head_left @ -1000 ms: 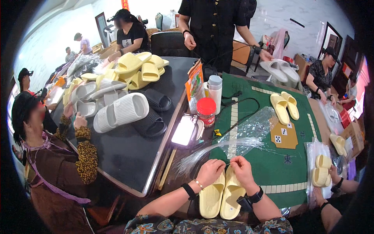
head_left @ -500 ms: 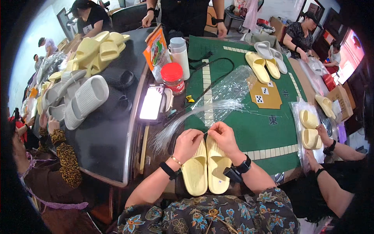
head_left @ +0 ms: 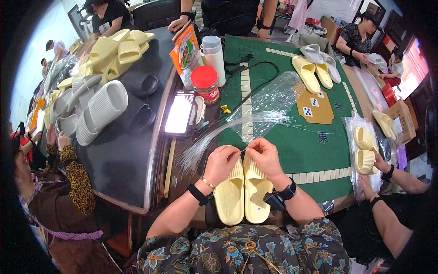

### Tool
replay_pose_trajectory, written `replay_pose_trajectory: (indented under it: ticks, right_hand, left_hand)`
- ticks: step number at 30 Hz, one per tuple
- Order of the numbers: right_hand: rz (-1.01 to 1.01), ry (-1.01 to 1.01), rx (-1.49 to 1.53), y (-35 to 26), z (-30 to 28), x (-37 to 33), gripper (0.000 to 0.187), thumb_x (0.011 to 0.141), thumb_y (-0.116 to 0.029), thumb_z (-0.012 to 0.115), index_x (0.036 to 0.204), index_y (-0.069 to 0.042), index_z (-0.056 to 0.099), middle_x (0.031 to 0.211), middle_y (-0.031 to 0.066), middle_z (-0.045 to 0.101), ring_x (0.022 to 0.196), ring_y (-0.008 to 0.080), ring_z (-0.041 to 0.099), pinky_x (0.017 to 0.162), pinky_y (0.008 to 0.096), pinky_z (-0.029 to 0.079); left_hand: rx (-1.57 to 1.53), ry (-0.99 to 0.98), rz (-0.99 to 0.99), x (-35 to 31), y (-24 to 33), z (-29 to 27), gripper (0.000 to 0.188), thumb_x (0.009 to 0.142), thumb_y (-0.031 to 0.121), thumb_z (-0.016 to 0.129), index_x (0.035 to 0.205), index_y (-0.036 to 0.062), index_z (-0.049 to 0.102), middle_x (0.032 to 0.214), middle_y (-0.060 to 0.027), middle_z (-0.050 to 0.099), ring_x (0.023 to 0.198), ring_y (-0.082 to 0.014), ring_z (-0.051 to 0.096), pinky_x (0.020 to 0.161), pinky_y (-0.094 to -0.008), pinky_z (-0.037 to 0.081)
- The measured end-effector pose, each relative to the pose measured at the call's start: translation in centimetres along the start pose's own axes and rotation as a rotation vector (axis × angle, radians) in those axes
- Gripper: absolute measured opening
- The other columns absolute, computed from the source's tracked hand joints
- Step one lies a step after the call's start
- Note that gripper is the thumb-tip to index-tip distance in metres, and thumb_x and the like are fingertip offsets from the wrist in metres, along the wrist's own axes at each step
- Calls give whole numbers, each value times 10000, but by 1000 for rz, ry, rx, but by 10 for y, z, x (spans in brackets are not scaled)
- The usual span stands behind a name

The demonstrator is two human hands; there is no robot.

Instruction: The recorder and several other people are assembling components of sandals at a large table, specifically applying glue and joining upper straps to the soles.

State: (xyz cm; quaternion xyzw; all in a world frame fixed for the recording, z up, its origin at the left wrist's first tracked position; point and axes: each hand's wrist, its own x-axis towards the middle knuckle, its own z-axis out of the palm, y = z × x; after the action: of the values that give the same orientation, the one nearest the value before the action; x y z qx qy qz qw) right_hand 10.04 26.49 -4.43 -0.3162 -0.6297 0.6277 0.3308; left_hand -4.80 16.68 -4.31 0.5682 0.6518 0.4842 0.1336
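I'm viewing the green mat, where a grey pair of slippers is now lying against a far yellow pair; a second ago a co-worker's hand was at it. The near yellow slippers are lying side by side below the hands, hardly shifting, so I'm judging the fingerwork is continuing. The left hand and right hand are angling inward over the toe ends, both seemingly pinching a thin strand.
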Motion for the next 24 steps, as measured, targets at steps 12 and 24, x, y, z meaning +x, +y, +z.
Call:
replay_pose_trajectory:
  ticks: [12,24]
  right_hand:
    - [6,-15,-56,6,-2,2,92,810,-30,677,859,-9,602,758,-14,606,691,48,539,633,224,457]
    - [15,-90,-241,-5,4,-1,90,808,-48,680,862,1,626,750,7,632,689,60,565,632,232,466]
  left_hand:
    - [-15,-14,-29,0,-1,0,74,830,69,652,888,24,666,820,-105,647,716,-262,636,627,-330,508]
    - [-10,-31,-10,0,-4,2,64,828,94,653,851,34,650,808,-105,638,737,-281,626,645,-350,502]
